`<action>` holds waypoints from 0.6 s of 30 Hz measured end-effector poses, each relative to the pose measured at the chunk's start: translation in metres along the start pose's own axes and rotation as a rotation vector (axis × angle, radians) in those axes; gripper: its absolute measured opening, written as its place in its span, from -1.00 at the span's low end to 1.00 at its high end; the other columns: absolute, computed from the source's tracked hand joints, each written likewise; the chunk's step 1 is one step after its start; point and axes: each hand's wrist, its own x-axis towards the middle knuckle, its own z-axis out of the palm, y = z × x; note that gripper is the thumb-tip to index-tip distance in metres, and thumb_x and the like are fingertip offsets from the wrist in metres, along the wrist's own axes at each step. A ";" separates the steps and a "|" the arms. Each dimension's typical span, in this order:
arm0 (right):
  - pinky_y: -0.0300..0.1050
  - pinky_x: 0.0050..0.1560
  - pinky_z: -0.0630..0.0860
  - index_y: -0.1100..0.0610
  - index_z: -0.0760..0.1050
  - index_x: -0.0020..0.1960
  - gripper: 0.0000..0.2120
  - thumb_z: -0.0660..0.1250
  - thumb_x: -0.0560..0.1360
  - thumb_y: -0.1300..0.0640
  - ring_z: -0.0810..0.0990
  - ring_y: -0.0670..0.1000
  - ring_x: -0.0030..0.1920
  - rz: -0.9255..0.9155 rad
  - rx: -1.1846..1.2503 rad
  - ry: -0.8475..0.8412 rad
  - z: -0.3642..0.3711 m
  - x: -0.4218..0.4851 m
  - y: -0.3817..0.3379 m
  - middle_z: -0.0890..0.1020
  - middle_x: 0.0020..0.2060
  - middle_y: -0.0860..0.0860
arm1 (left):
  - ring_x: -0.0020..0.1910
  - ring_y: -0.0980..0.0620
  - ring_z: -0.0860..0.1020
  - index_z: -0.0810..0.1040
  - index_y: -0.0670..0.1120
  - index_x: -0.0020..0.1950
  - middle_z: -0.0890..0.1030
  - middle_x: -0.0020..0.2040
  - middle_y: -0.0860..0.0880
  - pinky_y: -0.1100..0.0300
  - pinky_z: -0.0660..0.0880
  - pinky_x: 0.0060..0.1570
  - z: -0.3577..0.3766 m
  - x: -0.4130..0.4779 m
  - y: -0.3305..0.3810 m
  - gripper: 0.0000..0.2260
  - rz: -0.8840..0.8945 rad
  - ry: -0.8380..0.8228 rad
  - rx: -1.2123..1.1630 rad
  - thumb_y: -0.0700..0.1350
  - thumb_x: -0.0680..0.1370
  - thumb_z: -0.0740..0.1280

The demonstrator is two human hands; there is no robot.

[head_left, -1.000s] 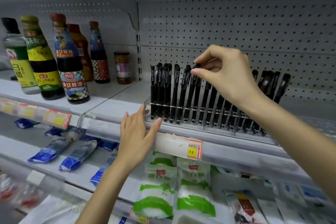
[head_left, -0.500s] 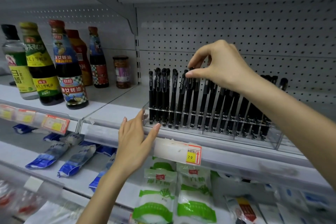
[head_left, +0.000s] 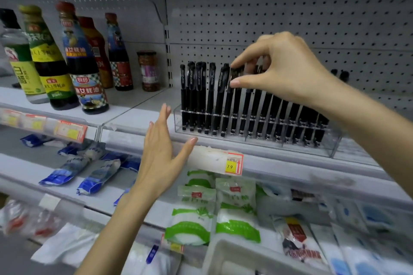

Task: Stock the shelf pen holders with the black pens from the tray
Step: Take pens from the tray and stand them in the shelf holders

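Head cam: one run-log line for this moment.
right hand: pinches black pen cap | black pen: leaning in pen holder | left hand: open, near shelf edge

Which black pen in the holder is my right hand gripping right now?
The black pen pinched at its cap between the right hand's thumb and forefinger; the other pens to its left stand free in the clear holder.

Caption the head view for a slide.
Right hand pinches a black pen standing in the clear pen holder; left hand open beside the shelf edge.
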 end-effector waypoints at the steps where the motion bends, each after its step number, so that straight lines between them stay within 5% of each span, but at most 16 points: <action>1: -0.55 -0.30 0.26 -0.04 0.65 -0.01 -0.74 0.51 0.33 -0.07 0.43 -0.29 -0.34 -0.011 0.028 -0.011 0.002 -0.011 -0.004 0.56 -0.26 -0.16 | 0.51 0.15 0.06 -0.19 0.18 0.52 0.13 0.54 0.12 -0.01 0.02 0.50 -0.002 -0.007 0.008 -0.31 0.036 0.030 0.002 0.30 0.52 0.11; 8: -0.44 -0.26 0.33 0.02 0.65 0.00 -0.76 0.50 0.35 -0.02 0.47 -0.18 -0.32 -0.045 0.306 -0.205 0.069 -0.143 -0.022 0.53 -0.26 -0.14 | 0.48 0.16 0.19 0.09 -0.03 0.55 0.23 0.51 0.04 0.18 0.17 0.44 0.019 -0.129 0.042 -0.41 -0.133 0.017 -0.230 0.13 0.58 0.17; 12: -0.40 -0.13 0.42 0.06 0.62 0.10 -0.72 0.49 0.39 0.07 0.53 -0.16 -0.16 0.267 0.422 -0.542 0.137 -0.261 -0.011 0.58 -0.15 -0.09 | 0.47 0.23 0.17 0.05 0.23 0.50 0.22 0.51 0.13 0.25 0.15 0.45 0.036 -0.230 0.029 -0.38 -0.470 -0.220 -0.274 0.36 0.48 0.08; 14: -0.27 0.02 0.43 0.05 0.58 0.17 -0.67 0.46 0.43 0.02 0.55 -0.09 0.01 0.409 0.365 -0.633 0.165 -0.308 0.002 0.60 -0.01 -0.06 | 0.47 0.35 0.04 -0.05 0.23 0.51 0.05 0.51 0.29 0.23 0.04 0.48 0.041 -0.264 0.021 -0.32 -0.563 -0.357 -0.254 0.42 0.46 0.06; 18: -0.11 0.22 0.33 0.08 0.48 0.30 -0.53 0.36 0.47 -0.12 0.41 0.03 0.24 0.360 -0.083 -0.708 0.191 -0.351 0.021 0.52 0.18 -0.03 | 0.44 0.32 0.02 -0.07 0.12 0.55 0.02 0.46 0.29 0.32 0.02 0.39 0.044 -0.281 0.019 -0.29 -0.564 -0.486 -0.120 0.34 0.48 0.06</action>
